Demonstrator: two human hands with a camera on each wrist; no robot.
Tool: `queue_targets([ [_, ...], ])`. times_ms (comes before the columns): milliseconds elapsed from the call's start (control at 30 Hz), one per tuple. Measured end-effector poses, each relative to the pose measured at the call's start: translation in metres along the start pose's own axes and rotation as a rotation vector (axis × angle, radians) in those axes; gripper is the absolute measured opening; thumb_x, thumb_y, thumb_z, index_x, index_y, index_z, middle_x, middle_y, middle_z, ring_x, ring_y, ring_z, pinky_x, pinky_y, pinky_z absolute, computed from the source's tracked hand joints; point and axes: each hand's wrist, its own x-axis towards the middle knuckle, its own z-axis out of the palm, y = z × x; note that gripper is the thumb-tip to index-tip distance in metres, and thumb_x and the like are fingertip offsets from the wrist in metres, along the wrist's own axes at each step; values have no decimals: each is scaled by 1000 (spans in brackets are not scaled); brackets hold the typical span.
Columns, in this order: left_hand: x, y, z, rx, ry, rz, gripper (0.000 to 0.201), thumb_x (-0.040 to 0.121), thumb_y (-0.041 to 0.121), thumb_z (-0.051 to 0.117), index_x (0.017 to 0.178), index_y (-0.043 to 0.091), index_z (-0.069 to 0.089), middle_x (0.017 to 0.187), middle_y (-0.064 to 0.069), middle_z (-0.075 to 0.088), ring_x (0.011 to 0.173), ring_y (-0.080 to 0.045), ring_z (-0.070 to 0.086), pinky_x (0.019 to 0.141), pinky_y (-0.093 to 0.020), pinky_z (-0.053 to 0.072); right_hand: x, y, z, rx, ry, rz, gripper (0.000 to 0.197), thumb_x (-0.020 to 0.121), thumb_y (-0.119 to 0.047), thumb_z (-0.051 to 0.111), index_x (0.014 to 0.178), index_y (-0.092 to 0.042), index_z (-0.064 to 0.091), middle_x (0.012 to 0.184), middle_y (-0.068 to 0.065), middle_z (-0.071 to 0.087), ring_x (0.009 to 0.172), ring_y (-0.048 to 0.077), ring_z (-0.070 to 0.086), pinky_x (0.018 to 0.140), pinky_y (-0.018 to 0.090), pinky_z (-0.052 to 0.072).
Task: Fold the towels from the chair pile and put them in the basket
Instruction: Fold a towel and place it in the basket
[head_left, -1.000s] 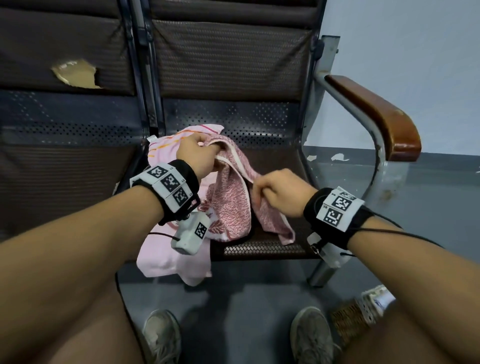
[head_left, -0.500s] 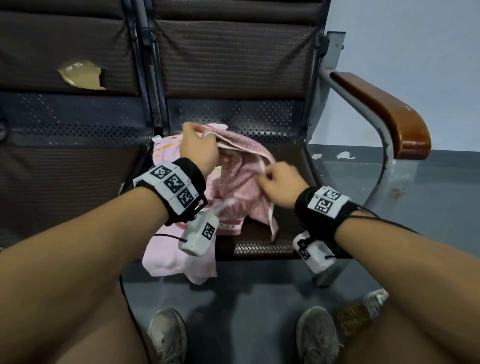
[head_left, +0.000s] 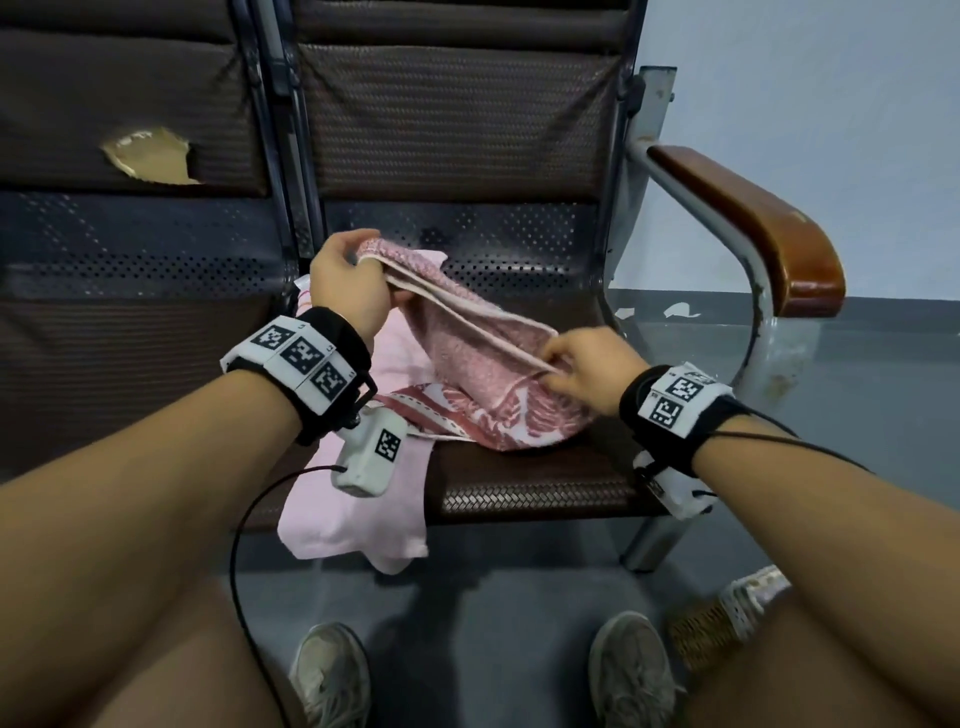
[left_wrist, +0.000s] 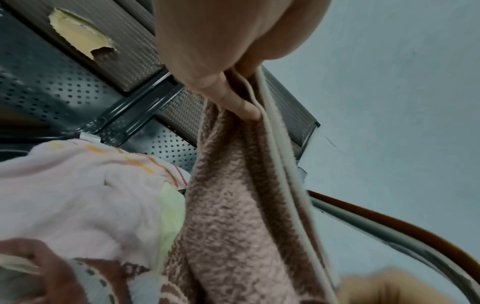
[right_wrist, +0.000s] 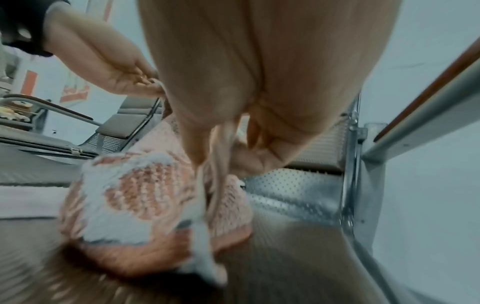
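Head view first: the chair (head_left: 519, 483) fills the shot, dark woven seat, perforated back, wooden armrest (head_left: 753, 223) off beyond the right-hand fingers. On the seat, the pile: a pale pink towel (head_left: 358, 519) spills over the front edge, below and behind the left fingers. On top of it, the red patterned towel (head_left: 483, 358), and that's the one in play.

Big change from a moment ago: the two hands were close together, bunching the cloth; now they've drawn apart and the white-bordered edge runs taut between them. The doubled hem is lined up, so a first fold looks formed, though its lower part still slumps on the seat.

Left hand (head_left: 348, 280): raised at the far end, thumb and fingers pinched tight on the hem layers; the left wrist view shows the thumb pressed against those white borders. Right hand (head_left: 587, 364): lower and nearer, fingers clamped on the other end of that edge, the cloth hanging just beneath them.

Basket? A woven corner (head_left: 727, 618) peeks out by the right knee, possibly it. Nothing's gone in yet.
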Motion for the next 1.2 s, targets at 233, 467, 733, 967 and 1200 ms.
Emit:
queue_targets([
  [233,12,-12,-18,112,32,-101,29,98,5,41,122,5,58,63,-10,69,43,-14,65,41,-20,49,0,4,19,200,27,183,33,104,-26,43,82,-11,62,79,5,66,77,27,63,71,35,50],
  [467,25,-22,-37,196,61,-172,39,87,2,37,97,13,73,79,-21,73,53,-28,71,46,-27,54,-1,4,4,305,88,24,34,91,-43,69,74,-21,48,72,-7,62,67,9,61,55,24,43],
  [733,23,-15,-40,136,-21,-112,35,85,9,44,92,9,78,68,-16,73,52,-24,70,41,-20,48,3,19,-12,125,351,84,17,97,-22,59,114,-20,62,96,4,72,86,25,66,72,30,47],
  [967,13,6,-43,351,-163,96,34,95,12,40,80,5,70,69,-14,73,52,-18,67,45,-20,49,5,12,-42,200,411,157,19,94,-10,38,91,-14,57,84,10,65,83,34,60,75,42,50],
  [1200,23,50,-53,684,-24,507,44,96,46,45,74,11,60,70,-3,63,72,-21,56,68,-35,40,7,3,-115,77,427,120,29,97,-27,38,72,-16,47,70,0,55,75,28,53,63,35,37],
])
